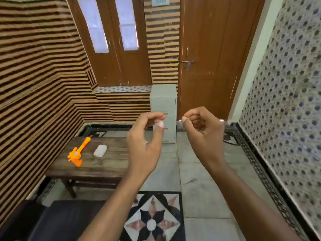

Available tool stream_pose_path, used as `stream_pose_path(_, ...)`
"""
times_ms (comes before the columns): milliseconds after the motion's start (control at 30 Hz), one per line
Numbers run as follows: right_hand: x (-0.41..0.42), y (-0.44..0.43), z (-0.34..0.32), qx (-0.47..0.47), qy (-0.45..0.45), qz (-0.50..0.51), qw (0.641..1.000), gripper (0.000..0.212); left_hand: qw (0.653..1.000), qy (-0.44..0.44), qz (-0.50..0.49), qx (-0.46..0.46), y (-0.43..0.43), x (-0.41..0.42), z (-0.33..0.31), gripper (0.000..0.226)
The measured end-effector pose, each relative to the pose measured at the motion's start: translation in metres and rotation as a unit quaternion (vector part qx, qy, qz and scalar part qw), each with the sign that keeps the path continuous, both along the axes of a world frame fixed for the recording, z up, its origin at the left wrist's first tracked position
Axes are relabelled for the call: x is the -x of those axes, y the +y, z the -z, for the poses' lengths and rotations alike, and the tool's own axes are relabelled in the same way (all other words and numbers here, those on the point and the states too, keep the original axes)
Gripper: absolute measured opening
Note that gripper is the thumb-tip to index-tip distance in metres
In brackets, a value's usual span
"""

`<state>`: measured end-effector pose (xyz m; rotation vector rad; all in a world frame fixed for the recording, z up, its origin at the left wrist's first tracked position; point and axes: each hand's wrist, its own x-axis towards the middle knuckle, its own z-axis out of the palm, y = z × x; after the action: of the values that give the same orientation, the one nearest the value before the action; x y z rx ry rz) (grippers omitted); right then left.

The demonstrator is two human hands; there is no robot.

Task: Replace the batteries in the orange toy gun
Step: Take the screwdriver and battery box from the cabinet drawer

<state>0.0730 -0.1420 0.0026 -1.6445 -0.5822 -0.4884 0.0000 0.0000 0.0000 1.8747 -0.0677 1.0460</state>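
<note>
We recorded both hands raised in mid-air in front of the head camera, over the tiled floor [205, 185] and well apart from the table. The left hand [144, 138] was held with fingers curled, thumb and forefinger drawn near each other but with a gap between them; nothing showed in the pinch. The right hand [203, 129] had its thumb and forefinger pressed together at the tips, the other fingers folded into the palm. Whether something thin was held there we could not tell; the tips were blurred. The two hands did not touch.

The orange toy gun [79, 151] lay flat on the dark wooden table [111, 164] at lower left, near the table's left side, its barrel pointing away toward the far edge and its grip toward the near edge. Just beside it to the right, not touching, lay a small pale translucent case [100, 150], its contents not readable.

The table stood against a wall of brown and tan stripes [34, 75]. Beyond it we noted a light green drawer unit [164, 101] standing on the floor between a brown shuttered window [111, 40] and a closed brown door [213, 49]. A star-pattern floor inlay [152, 221] lay below the forearms.
</note>
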Motion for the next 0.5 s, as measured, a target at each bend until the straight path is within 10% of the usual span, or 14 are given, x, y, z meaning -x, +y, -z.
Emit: stream_pose_path(500,-0.27,0.133,0.051,0.02,0.097,0.07,0.993,0.004,0.995,0.085,0.015,0.053,0.138,-0.29,0.044,0.02)
